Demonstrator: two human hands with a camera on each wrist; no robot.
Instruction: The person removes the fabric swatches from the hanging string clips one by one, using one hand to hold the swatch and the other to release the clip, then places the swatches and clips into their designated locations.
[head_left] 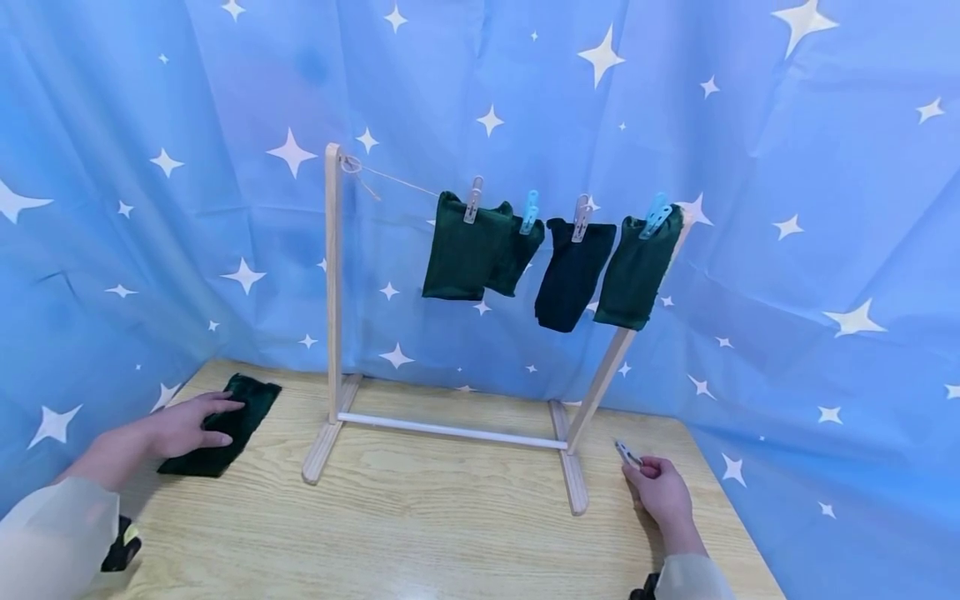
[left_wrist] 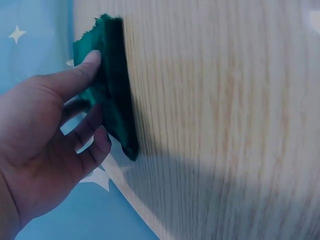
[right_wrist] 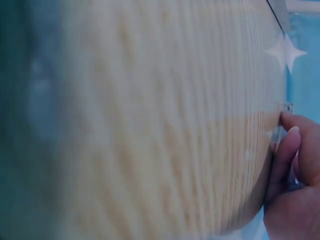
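At the left of the table, a dark green cloth (head_left: 255,402) lies flat. My left hand (head_left: 187,425) is over it, fingers and thumb spread apart and touching it. The left wrist view shows the thumb on the velvety green cloth (left_wrist: 116,85) and the other fingers loosely bent at its edge. On the right side, my right hand (head_left: 663,493) pinches a pale clothespin (head_left: 627,454) between thumb and fingers, just above the tabletop. In the right wrist view, that hand (right_wrist: 295,170) appears at the right edge, the clothespin mostly hidden.
A wooden drying rack (head_left: 334,283) stands mid-table with a string (head_left: 397,179). Dark green cloths (head_left: 461,250) hang from it, held by grey clothespins (head_left: 473,200) and blue clothespins (head_left: 529,212). A blue star-patterned curtain (head_left: 225,192) surrounds the wooden table (head_left: 420,517).
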